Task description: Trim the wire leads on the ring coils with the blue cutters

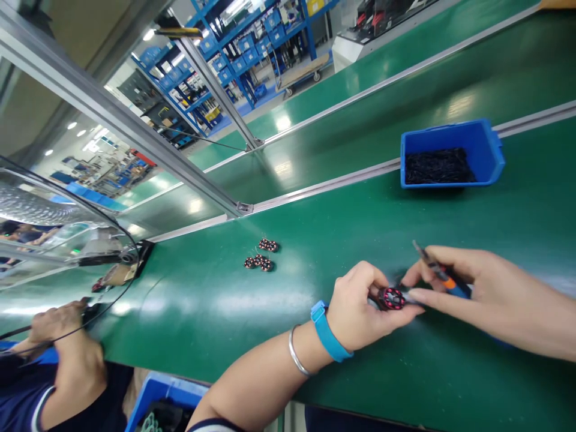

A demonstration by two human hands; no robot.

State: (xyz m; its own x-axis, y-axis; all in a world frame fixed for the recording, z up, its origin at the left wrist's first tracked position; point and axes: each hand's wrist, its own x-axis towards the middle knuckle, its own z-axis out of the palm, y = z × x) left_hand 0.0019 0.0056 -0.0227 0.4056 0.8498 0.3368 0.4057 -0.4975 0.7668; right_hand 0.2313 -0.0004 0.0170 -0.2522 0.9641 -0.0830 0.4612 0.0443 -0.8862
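Note:
My left hand [366, 303], with a teal strap on its wrist, is closed on a small round black wound coil, like a motor stator [393, 298], with pinkish-red windings around its rim. Against the coil's right side are the fingertips of my right hand [468, 288]. Tucked in that same hand is a slim hand tool [447, 281] with an orange and blue handle, its narrow metal tip pointing up and left. Its exact kind is hard to make out. Whether the right fingertips also pinch a thin wire is hidden.
Several similar coils [258, 261] with fine wires lie on the green bench [202, 312]. A blue bin [497, 159] of thin black pieces stands at the back right. A metal post [216, 192] rises from the bench. At left, a co-worker's hands [60, 324] hold something dark.

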